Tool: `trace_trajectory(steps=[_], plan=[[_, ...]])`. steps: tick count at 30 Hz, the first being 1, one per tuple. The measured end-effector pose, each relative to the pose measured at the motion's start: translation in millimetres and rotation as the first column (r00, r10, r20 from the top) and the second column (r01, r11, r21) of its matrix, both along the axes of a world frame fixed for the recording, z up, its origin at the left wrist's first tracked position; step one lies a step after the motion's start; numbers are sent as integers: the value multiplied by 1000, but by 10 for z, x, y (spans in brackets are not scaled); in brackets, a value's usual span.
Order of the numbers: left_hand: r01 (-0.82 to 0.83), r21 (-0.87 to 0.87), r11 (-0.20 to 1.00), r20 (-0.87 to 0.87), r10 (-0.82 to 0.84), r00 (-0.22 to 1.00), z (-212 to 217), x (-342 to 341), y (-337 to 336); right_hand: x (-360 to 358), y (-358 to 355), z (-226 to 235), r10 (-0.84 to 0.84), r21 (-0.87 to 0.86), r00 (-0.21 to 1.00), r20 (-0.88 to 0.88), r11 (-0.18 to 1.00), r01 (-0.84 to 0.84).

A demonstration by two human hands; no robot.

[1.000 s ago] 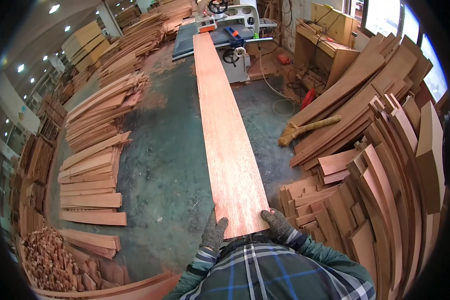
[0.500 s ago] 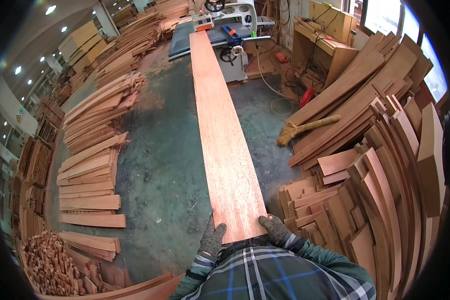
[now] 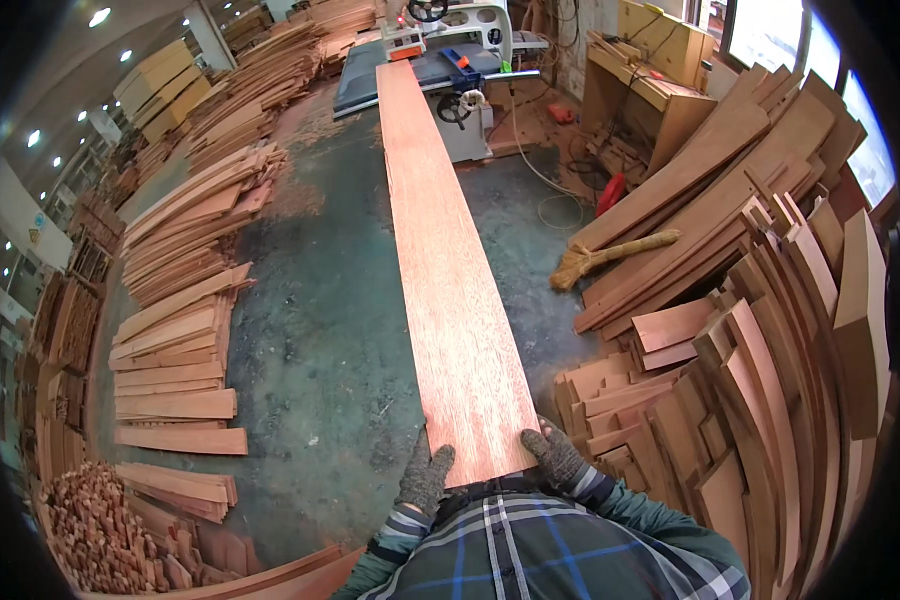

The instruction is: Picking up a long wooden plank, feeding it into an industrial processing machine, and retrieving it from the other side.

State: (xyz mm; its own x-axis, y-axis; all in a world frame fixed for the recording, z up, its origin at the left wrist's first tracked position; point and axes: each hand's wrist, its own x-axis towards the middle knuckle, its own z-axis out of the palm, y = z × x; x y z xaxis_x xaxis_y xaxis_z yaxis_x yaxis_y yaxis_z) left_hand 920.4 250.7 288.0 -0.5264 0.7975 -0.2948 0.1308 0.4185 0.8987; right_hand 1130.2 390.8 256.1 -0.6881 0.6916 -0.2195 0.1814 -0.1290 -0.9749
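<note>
Left fingers: the gloved left hand (image 3: 425,478) was wrapped over the left edge of the board's near end, closed on it.
Right fingers: the gloved right hand (image 3: 555,457) clasped the right edge of that same end, fingers curled onto the wood.
Board: the long reddish board (image 3: 440,250) lay flat and straight ahead of the person, its near end at the waist between the two hands, its far end resting on the machine's worktop (image 3: 365,85).
Long axis: it ran directly away from the fingers toward the grey machine (image 3: 460,40), leaning a little left at the far end.
Nearer hand: neither by much; both sat at the near corners, the left one slightly lower in the view.
Under the board: a dusty green floor (image 3: 320,320), well below the span in between.
Left side: flat stacks of planks (image 3: 180,370) lay on the floor, with a heap of small offcuts (image 3: 100,520) nearer the person.
Right side: leaning boards (image 3: 770,330) stood close by the right elbow, and a straw broom (image 3: 610,255) lay beyond them.
Change: against the earlier view, the board's far end sat farther along the worktop and the machine looked closer; both hands had kept their hold on the same corners.
</note>
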Motion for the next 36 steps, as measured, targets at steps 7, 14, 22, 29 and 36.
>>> trace_trajectory(steps=[7,14,22,29,36], plan=[[37,-91,995,-163,-51,985,-157,-129,89,-89,75,-111,-49,-100,998,-25,994,46],[-46,1,999,-23,46,999,-33,-57,110,-67,59,-162,-87,-64,996,-36,994,84],[10,27,1000,-263,-3,965,64,-15,260,-12,260,-111,-30,246,996,-89,968,51],[-97,-63,993,285,111,952,-207,-93,229,287,550,-321,390,713,915,102,612,-340],[-39,95,995,134,26,991,-440,-78,279,312,347,-342,-434,490,809,396,845,214]])
